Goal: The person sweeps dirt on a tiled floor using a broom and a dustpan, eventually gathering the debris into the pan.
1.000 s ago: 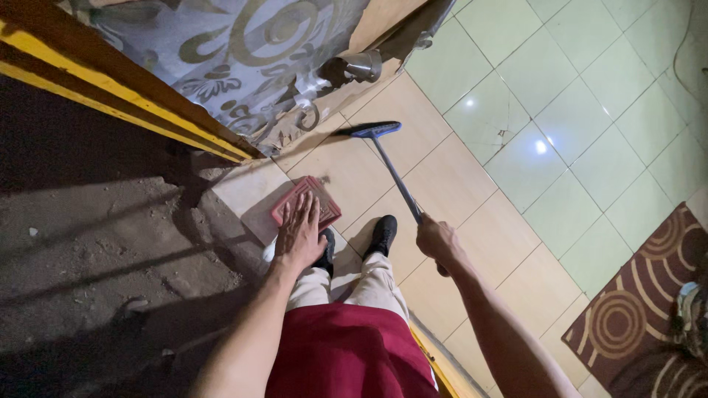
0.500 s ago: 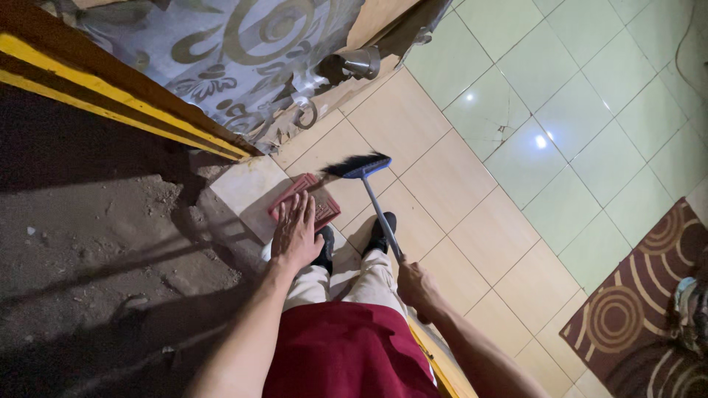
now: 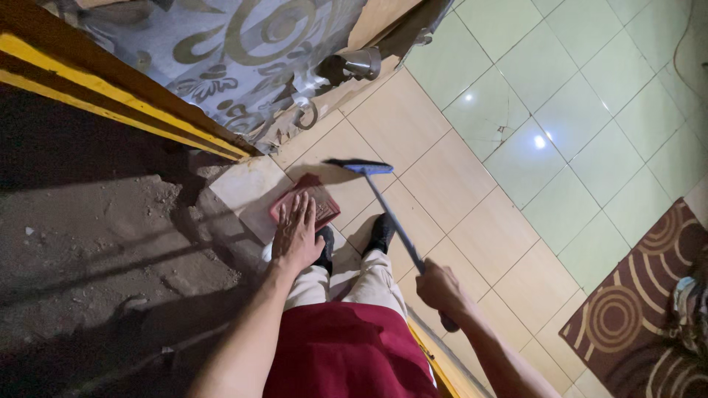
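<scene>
Head view, looking down: the right hand (image 3: 440, 289) is clamped around the grey metal handle of a blue-headed broom with dark bristles (image 3: 369, 169), its head resting on the tan floor tiles (image 3: 413, 121) just beyond a red rectangular patterned mat (image 3: 322, 202); the left hand (image 3: 296, 234) hangs flat with fingers spread and together on nothing, above that mat; two black shoes (image 3: 382, 233) stand just behind the mat, below beige trousers and a red garment; the mat lies at the tiles' left edge, beside dusty bare ground (image 3: 96, 250); a grey curtain with swirl print (image 3: 243, 51) hangs along the top; a brown rug with ring patterns (image 3: 634, 309) lies at the lower right corner.
</scene>
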